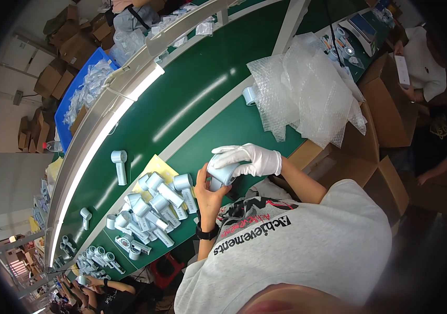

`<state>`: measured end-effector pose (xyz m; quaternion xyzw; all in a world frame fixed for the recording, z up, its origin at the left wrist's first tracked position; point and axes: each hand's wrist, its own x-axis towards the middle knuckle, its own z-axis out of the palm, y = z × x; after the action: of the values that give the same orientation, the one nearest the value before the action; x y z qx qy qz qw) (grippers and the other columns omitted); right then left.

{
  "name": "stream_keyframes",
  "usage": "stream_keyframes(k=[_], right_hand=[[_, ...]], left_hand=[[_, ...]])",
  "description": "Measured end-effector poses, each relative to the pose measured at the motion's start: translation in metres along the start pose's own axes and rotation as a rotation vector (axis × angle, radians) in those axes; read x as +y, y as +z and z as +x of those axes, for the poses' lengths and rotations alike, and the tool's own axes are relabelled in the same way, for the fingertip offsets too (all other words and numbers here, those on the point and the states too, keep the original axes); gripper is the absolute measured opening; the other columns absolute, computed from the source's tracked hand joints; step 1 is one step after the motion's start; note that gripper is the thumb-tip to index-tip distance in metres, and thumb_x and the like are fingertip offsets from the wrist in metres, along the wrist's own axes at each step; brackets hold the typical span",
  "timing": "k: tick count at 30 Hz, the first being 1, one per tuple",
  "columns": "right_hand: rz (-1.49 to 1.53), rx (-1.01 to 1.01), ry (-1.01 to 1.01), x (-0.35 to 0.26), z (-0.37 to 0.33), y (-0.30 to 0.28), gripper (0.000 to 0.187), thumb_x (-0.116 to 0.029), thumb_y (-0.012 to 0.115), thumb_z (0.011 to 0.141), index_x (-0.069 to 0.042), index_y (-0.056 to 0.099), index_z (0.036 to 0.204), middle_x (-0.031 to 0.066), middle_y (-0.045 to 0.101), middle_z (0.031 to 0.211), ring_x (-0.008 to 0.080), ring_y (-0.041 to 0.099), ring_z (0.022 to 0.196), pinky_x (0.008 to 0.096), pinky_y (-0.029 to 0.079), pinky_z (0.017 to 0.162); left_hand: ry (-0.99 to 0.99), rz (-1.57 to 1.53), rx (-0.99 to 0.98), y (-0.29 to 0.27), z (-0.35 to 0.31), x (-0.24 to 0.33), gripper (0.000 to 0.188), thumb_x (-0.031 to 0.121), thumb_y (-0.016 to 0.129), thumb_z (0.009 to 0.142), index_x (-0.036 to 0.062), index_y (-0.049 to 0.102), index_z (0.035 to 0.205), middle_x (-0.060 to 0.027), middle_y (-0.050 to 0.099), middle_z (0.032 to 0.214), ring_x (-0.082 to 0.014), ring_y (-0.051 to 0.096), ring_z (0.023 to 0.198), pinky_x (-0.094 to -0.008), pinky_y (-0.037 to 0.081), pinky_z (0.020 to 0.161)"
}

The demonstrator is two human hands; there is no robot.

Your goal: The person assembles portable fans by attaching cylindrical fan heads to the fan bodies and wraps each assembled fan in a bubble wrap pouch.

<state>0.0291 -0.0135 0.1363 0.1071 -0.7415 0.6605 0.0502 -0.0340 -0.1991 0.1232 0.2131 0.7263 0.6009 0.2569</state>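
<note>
A light-blue handheld fan with a round head is between my two hands, close to my chest at the table's edge. My bare left hand, with a black band at the wrist, is closed around its lower left side. Over the head of the same fan curls my right hand in a white glove, closed on its top and right side. Part of the fan is hidden by my fingers. Left of my hands lies a heap of similar handheld fans, partly on a yellow sheet.
Bubble wrap sheets lie at the far right, above an open cardboard box. A green conveyor belt runs behind the table, with a lone fan on it. A lamp bar overhangs it. Co-workers stand at both sides.
</note>
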Motion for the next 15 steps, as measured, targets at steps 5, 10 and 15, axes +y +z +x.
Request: stream_keyframes(k=[5, 10, 15], right_hand=[[0.145, 0.015, 0.15, -0.011, -0.004, -0.001, 0.069, 0.003, 0.063, 0.07, -0.015, 0.04, 0.132, 0.0102, 0.055, 0.119, 0.0243, 0.042, 0.121, 0.0357, 0.033, 0.101], [0.234, 0.06, 0.076, -0.011, -0.005, 0.004, 0.08, -0.002, 0.067, 0.071, -0.012, 0.025, 0.138, 0.0118, 0.051, 0.124, 0.022, 0.04, 0.122, 0.0374, 0.031, 0.102], [0.138, 0.149, 0.116, -0.01, 0.0, -0.015, 0.089, -0.008, 0.07, 0.07, -0.011, 0.016, 0.14, 0.0118, 0.043, 0.131, 0.023, 0.038, 0.123, 0.0378, 0.03, 0.102]], left_hand=[[-0.043, -0.054, 0.009, -0.001, -0.002, 0.0, 0.069, -0.006, 0.067, 0.052, -0.0023, 0.047, 0.118, -0.0054, 0.05, 0.099, -0.0148, 0.052, 0.087, -0.0255, 0.048, 0.07], [-0.024, -0.035, 0.032, 0.0, -0.01, -0.007, 0.07, -0.006, 0.068, 0.052, -0.0031, 0.046, 0.118, -0.0057, 0.05, 0.098, -0.0154, 0.052, 0.088, -0.0258, 0.048, 0.072], [-0.037, -0.057, 0.051, 0.002, -0.005, -0.004, 0.071, -0.006, 0.068, 0.051, -0.0034, 0.046, 0.119, -0.0061, 0.05, 0.099, -0.0162, 0.052, 0.089, -0.0262, 0.048, 0.073]])
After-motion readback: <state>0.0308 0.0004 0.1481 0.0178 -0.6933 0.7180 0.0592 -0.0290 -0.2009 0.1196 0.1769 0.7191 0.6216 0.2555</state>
